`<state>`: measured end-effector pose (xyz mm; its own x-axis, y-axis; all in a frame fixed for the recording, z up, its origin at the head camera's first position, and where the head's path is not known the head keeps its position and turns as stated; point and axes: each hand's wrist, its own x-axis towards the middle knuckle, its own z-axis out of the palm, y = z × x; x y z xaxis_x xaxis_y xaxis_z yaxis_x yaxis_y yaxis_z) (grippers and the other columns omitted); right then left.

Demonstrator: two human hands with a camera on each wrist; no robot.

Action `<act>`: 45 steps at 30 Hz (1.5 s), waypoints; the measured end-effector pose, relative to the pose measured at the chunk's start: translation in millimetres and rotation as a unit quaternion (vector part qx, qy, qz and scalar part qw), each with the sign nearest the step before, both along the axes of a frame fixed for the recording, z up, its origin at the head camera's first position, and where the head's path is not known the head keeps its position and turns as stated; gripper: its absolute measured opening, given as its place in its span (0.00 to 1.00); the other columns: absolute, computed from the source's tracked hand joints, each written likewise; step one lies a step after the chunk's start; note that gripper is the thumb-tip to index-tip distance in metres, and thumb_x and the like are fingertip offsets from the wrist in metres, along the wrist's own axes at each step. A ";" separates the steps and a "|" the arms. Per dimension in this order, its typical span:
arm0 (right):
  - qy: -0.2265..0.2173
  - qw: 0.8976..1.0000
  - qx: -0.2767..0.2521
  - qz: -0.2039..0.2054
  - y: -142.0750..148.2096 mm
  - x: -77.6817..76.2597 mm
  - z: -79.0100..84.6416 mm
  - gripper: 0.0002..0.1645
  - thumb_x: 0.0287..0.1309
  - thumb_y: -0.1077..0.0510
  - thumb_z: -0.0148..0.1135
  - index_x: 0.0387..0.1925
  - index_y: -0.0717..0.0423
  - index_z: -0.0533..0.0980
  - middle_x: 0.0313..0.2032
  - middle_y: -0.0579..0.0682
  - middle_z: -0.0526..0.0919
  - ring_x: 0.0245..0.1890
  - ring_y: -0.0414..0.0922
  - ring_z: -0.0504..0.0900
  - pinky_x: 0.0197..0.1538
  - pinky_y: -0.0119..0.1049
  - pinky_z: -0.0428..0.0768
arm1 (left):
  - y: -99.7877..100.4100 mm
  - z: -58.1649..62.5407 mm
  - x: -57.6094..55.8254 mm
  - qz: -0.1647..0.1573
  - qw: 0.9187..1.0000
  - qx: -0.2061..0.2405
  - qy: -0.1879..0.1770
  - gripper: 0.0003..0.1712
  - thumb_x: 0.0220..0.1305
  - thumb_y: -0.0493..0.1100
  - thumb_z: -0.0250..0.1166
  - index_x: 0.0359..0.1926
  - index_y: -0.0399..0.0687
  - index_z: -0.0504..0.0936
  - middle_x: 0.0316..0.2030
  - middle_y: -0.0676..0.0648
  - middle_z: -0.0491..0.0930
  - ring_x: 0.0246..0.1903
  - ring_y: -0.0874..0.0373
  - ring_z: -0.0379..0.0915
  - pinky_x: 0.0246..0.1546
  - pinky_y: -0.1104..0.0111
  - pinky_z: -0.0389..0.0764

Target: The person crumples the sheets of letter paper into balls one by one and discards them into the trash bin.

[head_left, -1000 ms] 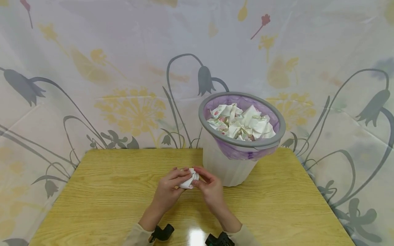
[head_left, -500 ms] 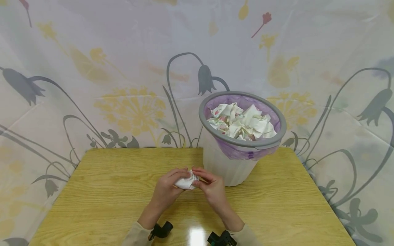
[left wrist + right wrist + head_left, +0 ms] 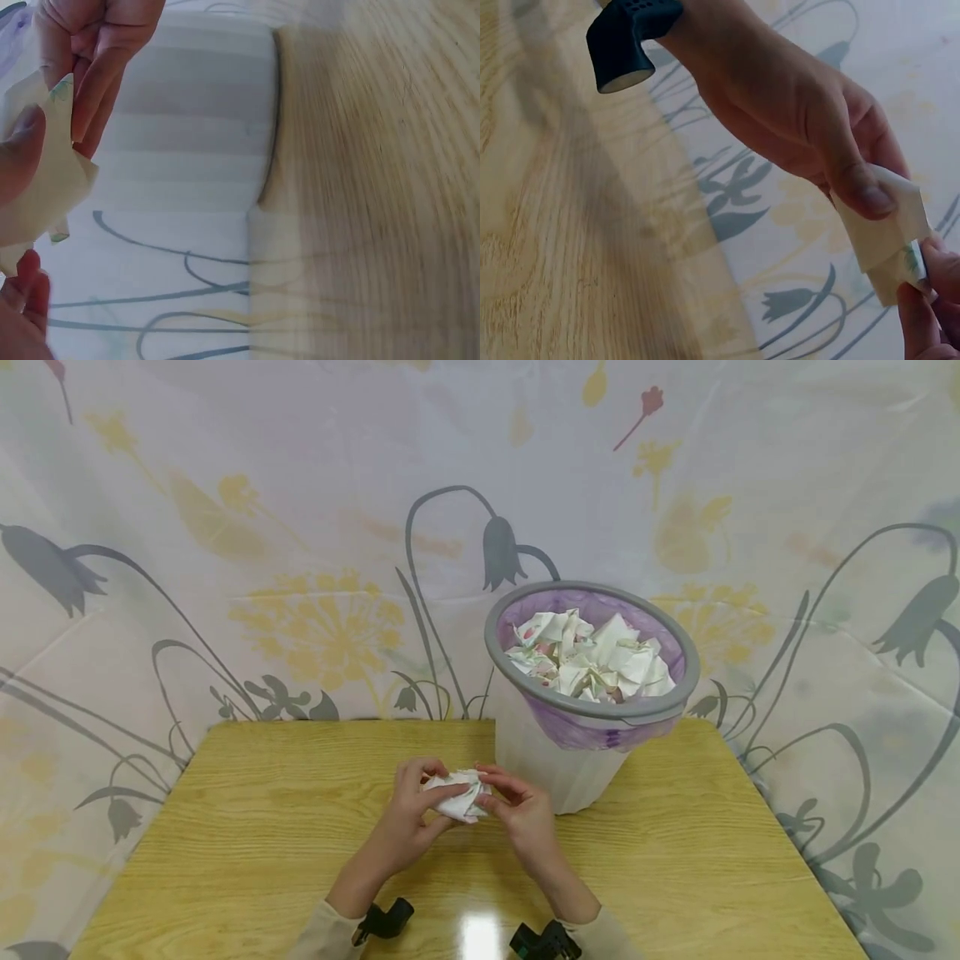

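Between the two hands, low over the table in the head view, is a crumpled white paper (image 3: 459, 802) with faint coloured print. My left hand (image 3: 405, 818) holds it from the left, its thumb (image 3: 859, 187) lying flat across the paper in the right wrist view. From the other side my right hand (image 3: 525, 822) pinches its edge between thumb and fingers. A green printed mark shows on the folded paper (image 3: 56, 172) in the left wrist view. Just beyond the right hand stands a white waste bin (image 3: 558, 777) with a grey rim, heaped with crumpled papers (image 3: 592, 656).
A purple liner bag (image 3: 577, 731) hangs over the bin's rim. The bin stands on the right half of a wood-grain table (image 3: 300, 793). Behind the table hangs a flower-printed cloth (image 3: 322, 510). Both wrists carry black cameras (image 3: 386, 918).
The fingers of my left hand have shifted and bent further over the paper, and more of the paper shows now. The right hand has moved slightly right, still pinching it.
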<state>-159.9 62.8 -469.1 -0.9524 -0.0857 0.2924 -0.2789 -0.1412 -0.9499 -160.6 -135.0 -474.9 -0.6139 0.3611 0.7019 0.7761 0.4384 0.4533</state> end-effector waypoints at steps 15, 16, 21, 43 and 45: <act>-0.074 0.993 -0.083 0.041 0.2 2.6 5.9 0.31 0.62 0.74 0.61 0.66 0.74 0.67 0.69 0.65 0.65 0.65 0.53 0.71 0.57 0.33 0.76 | 2.2 3.1 1.2 -0.030 0.993 0.076 0.088 0.22 0.41 0.25 0.77 0.44 0.33 0.87 0.45 0.41 0.84 0.43 0.47 0.81 0.46 0.72 0.80; -0.081 0.992 -0.083 0.045 0.1 3.0 6.0 0.30 0.63 0.73 0.61 0.65 0.74 0.67 0.68 0.66 0.66 0.66 0.53 0.70 0.58 0.33 0.75 | 2.2 3.1 1.0 -0.027 0.993 0.073 0.094 0.20 0.45 0.27 0.76 0.44 0.33 0.87 0.45 0.41 0.84 0.43 0.47 0.81 0.45 0.72 0.81; -0.113 0.988 -0.079 0.075 0.5 4.4 6.1 0.29 0.70 0.65 0.58 0.69 0.67 0.65 0.69 0.61 0.66 0.66 0.48 0.70 0.59 0.34 0.75 | 2.4 2.9 0.3 -0.017 0.991 0.057 0.118 0.13 0.64 0.41 0.67 0.43 0.33 0.88 0.44 0.42 0.84 0.42 0.48 0.82 0.44 0.69 0.82; -0.067 0.986 -0.105 0.112 1.9 5.4 6.8 0.22 0.58 0.69 0.68 0.53 0.75 0.73 0.59 0.67 0.76 0.49 0.47 0.84 0.46 0.34 0.83 | 14.1 3.9 10.2 -0.010 0.994 0.036 0.101 0.20 0.49 0.32 0.76 0.47 0.37 0.86 0.42 0.43 0.86 0.41 0.51 0.83 0.44 0.66 0.83; -0.061 0.987 -0.102 0.105 1.9 5.6 6.6 0.20 0.58 0.69 0.68 0.51 0.72 0.75 0.57 0.66 0.78 0.49 0.47 0.84 0.46 0.34 0.83 | 15.3 3.2 11.1 -0.005 0.995 0.043 0.090 0.22 0.48 0.31 0.76 0.48 0.37 0.85 0.43 0.43 0.86 0.41 0.50 0.83 0.44 0.67 0.83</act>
<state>-154.3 64.7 -462.6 -0.9492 -0.2363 0.2078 -0.1079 -0.3760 -0.9203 -149.5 -119.7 -471.7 -0.4731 0.2996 0.8285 0.8517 0.3960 0.3432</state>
